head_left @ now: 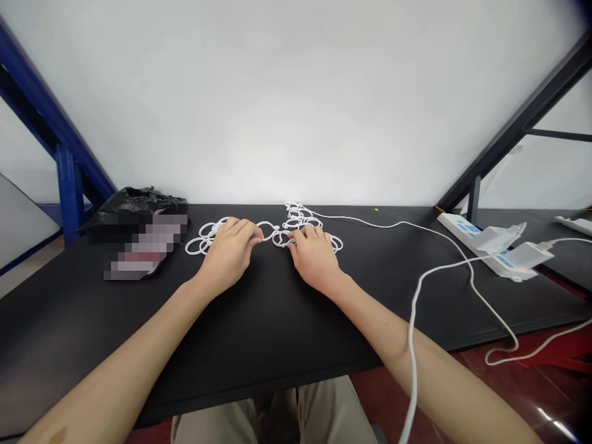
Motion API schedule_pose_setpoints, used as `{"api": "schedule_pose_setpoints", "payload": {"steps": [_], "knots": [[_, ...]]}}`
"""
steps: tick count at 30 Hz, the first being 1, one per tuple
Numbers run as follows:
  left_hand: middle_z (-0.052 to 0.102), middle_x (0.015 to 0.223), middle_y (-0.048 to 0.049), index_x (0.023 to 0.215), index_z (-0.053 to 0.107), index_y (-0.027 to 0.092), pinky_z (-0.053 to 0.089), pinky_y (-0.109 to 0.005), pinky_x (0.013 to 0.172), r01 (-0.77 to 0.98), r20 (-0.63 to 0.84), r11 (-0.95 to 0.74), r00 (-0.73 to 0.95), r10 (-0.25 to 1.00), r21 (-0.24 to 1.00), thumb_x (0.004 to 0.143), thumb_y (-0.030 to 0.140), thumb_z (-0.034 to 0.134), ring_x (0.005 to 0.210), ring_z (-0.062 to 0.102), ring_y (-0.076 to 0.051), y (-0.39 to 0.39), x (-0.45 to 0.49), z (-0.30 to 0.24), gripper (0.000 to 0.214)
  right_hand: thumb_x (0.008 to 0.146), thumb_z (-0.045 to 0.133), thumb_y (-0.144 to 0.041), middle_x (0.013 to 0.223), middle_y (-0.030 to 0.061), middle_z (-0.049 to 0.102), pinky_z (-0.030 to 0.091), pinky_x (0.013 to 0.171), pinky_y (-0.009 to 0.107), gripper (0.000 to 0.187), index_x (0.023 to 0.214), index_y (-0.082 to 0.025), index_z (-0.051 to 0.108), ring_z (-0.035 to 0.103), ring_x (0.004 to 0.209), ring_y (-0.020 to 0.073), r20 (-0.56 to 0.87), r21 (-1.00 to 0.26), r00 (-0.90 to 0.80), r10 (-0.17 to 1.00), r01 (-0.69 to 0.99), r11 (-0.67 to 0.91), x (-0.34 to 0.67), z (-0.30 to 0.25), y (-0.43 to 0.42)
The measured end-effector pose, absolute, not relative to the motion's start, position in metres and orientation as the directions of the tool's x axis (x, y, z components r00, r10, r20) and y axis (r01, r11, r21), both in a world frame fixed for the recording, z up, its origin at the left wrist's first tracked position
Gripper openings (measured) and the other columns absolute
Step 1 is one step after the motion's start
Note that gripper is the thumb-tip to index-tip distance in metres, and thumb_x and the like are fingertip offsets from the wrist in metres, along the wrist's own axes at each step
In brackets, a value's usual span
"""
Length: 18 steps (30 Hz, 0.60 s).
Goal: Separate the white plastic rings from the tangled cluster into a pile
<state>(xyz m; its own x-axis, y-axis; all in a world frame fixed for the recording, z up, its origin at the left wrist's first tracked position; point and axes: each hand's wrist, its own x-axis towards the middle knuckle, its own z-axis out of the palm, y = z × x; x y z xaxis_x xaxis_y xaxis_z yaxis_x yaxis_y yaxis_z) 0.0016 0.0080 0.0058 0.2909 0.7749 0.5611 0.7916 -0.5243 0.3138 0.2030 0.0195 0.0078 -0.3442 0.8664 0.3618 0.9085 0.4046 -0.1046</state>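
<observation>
My left hand is closed, thumb and fingers pinching the left side of a thin white ring on the black table. Close by on the right, my right hand is also closed, its fingertips pinching a second white ring. The two rings meet or overlap between my hands; whether they are linked I cannot tell. Left of and partly under my left hand lies a cluster of similar white rings. Another group of white rings spreads behind and beneath my right hand.
A black plastic bag and a blurred-out flat object lie at the left. A white power strip with plugged-in chargers stands at the right. White cable loops over the table and across my right forearm. A pale wall rises behind.
</observation>
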Motion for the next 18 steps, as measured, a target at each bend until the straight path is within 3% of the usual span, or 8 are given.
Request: {"api": "schedule_pose_setpoints", "payload": {"steps": [5,11,14,18], "knots": [[0.065,0.093,-0.0038,0.088,0.054,0.022,0.043,-0.038,0.081,0.730,0.556,-0.584,0.337,0.760,0.355,0.098,0.021,0.041,0.089,0.049,-0.022,0.002,0.006,0.011,0.016,0.101,0.043,-0.032,0.116,0.0132,0.061,0.044,0.099,0.042,0.038,0.132,-0.014,0.054,0.055,0.108,0.0242,0.495,-0.378,-0.384,0.779,0.712,0.592,0.198,0.014,0.016],[0.064,0.089,-0.0017,0.092,0.057,0.023,0.045,-0.034,0.078,0.663,0.517,-0.609,0.370,0.772,0.435,0.097,0.022,0.042,0.088,0.051,-0.020,-0.009,0.013,0.018,0.015,0.095,0.054,-0.028,0.099,0.0028,0.067,0.051,0.075,0.027,0.017,0.106,-0.021,0.065,0.061,0.078,0.0119,0.530,-0.681,-0.308,0.790,0.400,0.613,0.195,0.013,0.015],[0.064,0.088,-0.0017,0.094,0.057,0.023,0.045,-0.034,0.076,0.663,0.503,-0.605,0.376,0.778,0.441,0.097,0.027,0.044,0.087,0.051,-0.020,-0.011,0.014,0.019,0.014,0.092,0.060,-0.028,0.087,-0.0008,0.069,0.049,0.067,0.025,0.012,0.099,-0.021,0.065,0.061,0.068,0.0101,0.526,-0.746,-0.258,0.810,0.317,0.585,0.194,0.013,0.015],[0.063,0.086,-0.0016,0.094,0.058,0.022,0.044,-0.033,0.074,0.666,0.502,-0.614,0.393,0.771,0.423,0.095,0.031,0.049,0.085,0.050,-0.020,-0.013,0.015,0.020,0.013,0.090,0.062,-0.023,0.081,-0.0024,0.070,0.048,0.066,0.023,0.005,0.089,-0.022,0.067,0.061,0.067,0.0097,0.568,-0.724,-0.262,0.780,0.291,0.625,0.194,0.015,0.015]]}}
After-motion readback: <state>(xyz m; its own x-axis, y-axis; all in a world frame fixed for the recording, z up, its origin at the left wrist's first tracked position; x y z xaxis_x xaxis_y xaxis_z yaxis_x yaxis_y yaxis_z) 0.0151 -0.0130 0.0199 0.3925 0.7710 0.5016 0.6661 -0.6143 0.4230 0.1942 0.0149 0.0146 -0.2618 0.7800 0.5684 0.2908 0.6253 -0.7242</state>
